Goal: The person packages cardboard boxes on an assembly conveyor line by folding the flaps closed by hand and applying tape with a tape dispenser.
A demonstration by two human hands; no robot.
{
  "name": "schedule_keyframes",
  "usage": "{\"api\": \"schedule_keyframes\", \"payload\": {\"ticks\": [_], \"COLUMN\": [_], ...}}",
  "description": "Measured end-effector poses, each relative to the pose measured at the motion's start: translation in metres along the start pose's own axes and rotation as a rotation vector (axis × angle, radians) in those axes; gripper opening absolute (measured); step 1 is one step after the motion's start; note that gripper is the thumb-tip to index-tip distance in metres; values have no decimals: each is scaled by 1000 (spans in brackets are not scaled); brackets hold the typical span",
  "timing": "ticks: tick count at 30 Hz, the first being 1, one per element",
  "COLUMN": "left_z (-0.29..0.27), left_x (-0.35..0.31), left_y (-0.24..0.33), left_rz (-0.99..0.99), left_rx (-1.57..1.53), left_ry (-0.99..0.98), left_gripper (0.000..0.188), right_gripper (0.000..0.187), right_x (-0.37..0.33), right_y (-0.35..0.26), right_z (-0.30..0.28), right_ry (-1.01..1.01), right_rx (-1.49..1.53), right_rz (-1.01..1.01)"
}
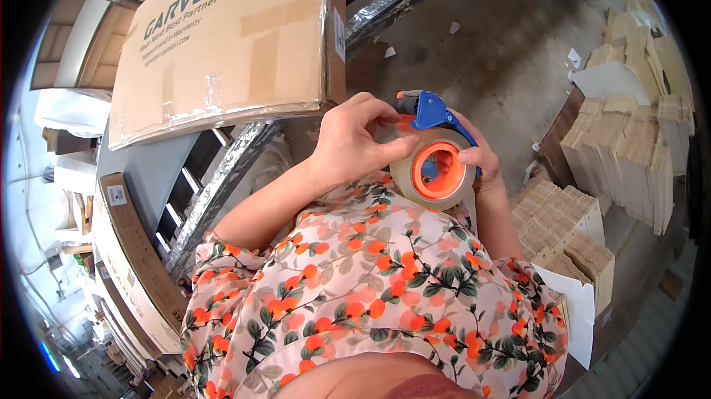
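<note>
One garment (355,280) of thin, smooth fabric, printed with orange fruit and green leaves, is worn at 6 o'clock. One tape dispenser (429,112) with a blue frame is held just off centre, toward 3 o'clock. One roll of clear tape (407,178), ring-shaped and glossy, is mounted on it around one orange core (419,179). Two bare hands are seen: the dispenser is gripped by the right hand (483,156), thumb laid over the roll's side; the left hand (355,132) is narrowed, fingers bent at the dispenser head, and whether film is pinched cannot be told. One large box-shaped carton (244,36) of brown cardboard, sealed with shiny tape, is positioned toward 11 o'clock, above one rail (233,180) wrapped in wrinkled film. Several stacks of flat cardboard pieces (622,155), rough-edged, are seen around 3 o'clock. Two pale scraps (454,27) are scattered toward 1 o'clock on the smooth grey floor (481,66).
</note>
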State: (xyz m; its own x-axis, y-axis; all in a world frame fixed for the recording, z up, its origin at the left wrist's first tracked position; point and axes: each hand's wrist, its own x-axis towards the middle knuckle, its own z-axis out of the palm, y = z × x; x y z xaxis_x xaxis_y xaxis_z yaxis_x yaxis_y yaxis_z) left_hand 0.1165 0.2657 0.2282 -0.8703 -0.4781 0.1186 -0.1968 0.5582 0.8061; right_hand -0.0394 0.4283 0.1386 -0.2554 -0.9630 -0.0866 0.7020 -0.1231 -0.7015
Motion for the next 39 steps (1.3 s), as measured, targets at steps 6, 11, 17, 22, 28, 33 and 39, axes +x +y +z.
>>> {"api": "schedule_keyframes", "payload": {"ticks": [6,11,17,22,28,33,39], "left_z": [-2,-5,-13,-32,-80,-105,-136], "left_x": [-9,-14,-29,7,88,98,6], "left_y": [-11,-12,-15,-21,-56,-73,-107], "left_rz": [-60,-110,-28,279,465,397,431], "left_rx": [-98,-190,-131,121,657,741,782], "left_ry": [-44,-52,-35,-132,-359,-106,-29], "left_gripper": [23,13,11,7,10,19,74], "right_gripper": [87,89,86,73,58,53,46], "right_x": [2,6,0,-3,-22,-32,17], "right_y": [-7,-13,-10,-1,35,68,62], "right_z": [13,22,38,2,3,4,-29], "right_ry": [13,43,59,10,264,478,810], "right_rx": [-134,-292,-318,77,513,724,685], "right_rz": [-10,-9,2,244,482,369,154]}}
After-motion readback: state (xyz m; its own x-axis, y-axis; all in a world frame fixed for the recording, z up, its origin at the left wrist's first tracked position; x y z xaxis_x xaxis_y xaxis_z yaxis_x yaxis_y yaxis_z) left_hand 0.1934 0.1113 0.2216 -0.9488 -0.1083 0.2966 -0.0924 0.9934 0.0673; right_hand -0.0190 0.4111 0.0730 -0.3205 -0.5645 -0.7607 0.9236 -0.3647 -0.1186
